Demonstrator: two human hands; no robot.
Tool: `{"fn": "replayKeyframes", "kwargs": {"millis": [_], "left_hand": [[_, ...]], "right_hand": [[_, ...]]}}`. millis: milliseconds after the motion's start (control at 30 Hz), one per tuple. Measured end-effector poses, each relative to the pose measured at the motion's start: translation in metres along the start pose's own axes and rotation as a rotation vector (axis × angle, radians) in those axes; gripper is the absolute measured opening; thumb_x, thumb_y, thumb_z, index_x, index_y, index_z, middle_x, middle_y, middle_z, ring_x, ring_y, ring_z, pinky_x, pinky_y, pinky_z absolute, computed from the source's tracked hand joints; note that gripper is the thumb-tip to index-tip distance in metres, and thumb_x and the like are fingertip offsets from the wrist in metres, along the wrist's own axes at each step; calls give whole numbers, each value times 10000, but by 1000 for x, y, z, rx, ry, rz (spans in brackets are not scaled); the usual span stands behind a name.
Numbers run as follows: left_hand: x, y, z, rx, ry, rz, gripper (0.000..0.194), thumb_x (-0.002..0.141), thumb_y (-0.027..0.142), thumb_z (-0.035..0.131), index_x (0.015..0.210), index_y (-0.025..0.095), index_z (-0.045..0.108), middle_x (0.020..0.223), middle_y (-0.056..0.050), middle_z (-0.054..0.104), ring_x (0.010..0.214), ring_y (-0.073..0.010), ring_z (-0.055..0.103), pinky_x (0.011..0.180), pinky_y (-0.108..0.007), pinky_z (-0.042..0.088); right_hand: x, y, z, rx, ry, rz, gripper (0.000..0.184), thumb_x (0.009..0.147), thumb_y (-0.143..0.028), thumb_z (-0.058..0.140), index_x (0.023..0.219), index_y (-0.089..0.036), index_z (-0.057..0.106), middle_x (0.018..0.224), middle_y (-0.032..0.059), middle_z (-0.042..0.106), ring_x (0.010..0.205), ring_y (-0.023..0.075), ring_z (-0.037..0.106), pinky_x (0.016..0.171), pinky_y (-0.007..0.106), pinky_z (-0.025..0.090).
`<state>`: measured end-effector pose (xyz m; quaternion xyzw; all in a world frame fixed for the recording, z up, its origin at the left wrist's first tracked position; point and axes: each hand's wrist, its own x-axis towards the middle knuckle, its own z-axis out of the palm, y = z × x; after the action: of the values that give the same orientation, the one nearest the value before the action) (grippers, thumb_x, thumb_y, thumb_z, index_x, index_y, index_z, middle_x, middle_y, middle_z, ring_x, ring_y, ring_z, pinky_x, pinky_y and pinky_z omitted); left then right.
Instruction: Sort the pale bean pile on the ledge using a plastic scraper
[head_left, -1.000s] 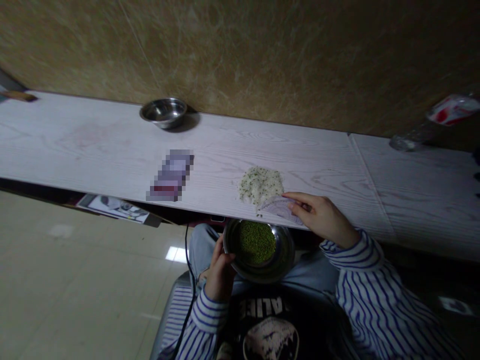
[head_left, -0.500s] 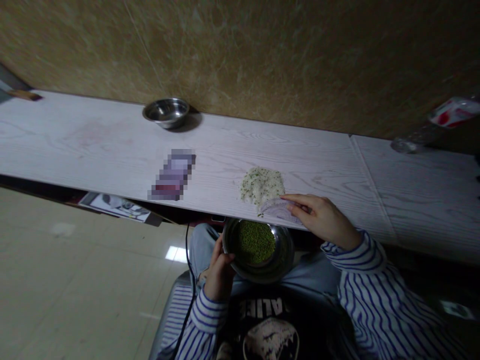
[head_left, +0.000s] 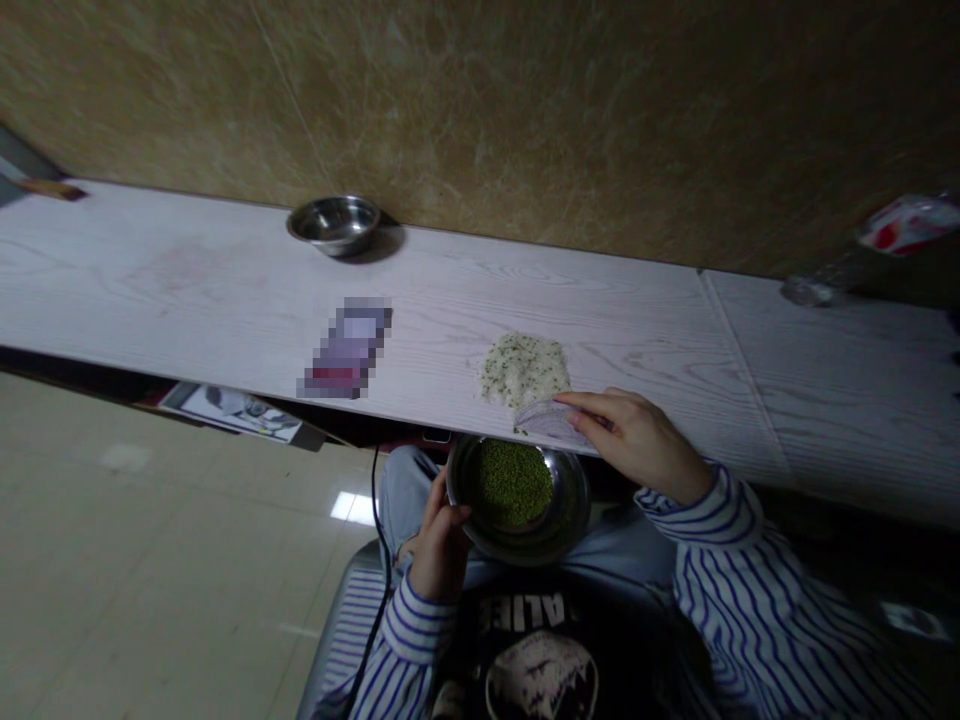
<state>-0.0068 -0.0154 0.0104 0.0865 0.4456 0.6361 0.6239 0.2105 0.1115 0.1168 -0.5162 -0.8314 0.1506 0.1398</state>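
Note:
My left hand [head_left: 441, 535] grips the left rim of a steel bowl [head_left: 574, 500], closed on it. Green mung beans [head_left: 514, 483] lie inside this bowl, which is just below the table edge over my lap. In my right hand [head_left: 637, 440], a thin, see-through, curved sheet [head_left: 544, 420] is pinched between thumb and fingers. That sheet lies low at the table's front edge, against the near side of a pile of white rice-like grains [head_left: 525, 370] with green beans mixed in. A few green beans sit by the sheet's left tip.
On the white wood-grain table [head_left: 450, 290] a second steel bowl [head_left: 334, 225] stands near the wall. A blurred-out phone-shaped thing [head_left: 347, 350] lies left of the pile. A clear plastic bottle [head_left: 870, 250] is at the far right. A black cable [head_left: 382, 560] hangs beside my left arm.
My right hand and the see-through sheet have shifted slightly left along the table edge. The left hand and the bowl of beans stay almost in place.

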Motion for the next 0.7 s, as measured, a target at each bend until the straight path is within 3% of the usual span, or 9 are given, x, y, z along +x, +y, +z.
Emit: {"fn": "replayKeyframes", "kwargs": {"millis": [233,400,567,700], "left_hand": [[0,-1,-3,-10,-10,-11,552,702,228,721,1252,274,727,1281,-70,723,1278,-352,584,986,-464,504],[6,-4,-9,-3,-49,4,567,704,223,710,1270,263,712,1293,-69,724,1306,-347,567,1047,-460,464],[8,-2,-11,0,-27,-31,598,707,231,708,1303,273,685,1368,-79,688,1360,-373,524,1044,-479,472],[6,1,-8,-6,-3,-42,584,709,235,705,1291,282,689,1346,-73,697,1356,-387,527,1045,-499,478]], "right_hand": [[-2,-8,2,65,-21,-76,321,966,-220,593,1234,-267,763,1037,63,811,850,212,722,803,360,572],[-7,-6,5,-1,87,-76,319,980,-215,572,1243,-210,752,959,95,803,809,223,710,774,368,566],[-5,-12,10,-38,100,-211,327,1014,-213,518,1269,-206,723,1060,95,808,908,233,711,835,388,551],[5,-10,11,-74,118,-174,323,1013,-216,519,1259,-226,728,1043,77,815,885,231,712,812,386,552]]}}
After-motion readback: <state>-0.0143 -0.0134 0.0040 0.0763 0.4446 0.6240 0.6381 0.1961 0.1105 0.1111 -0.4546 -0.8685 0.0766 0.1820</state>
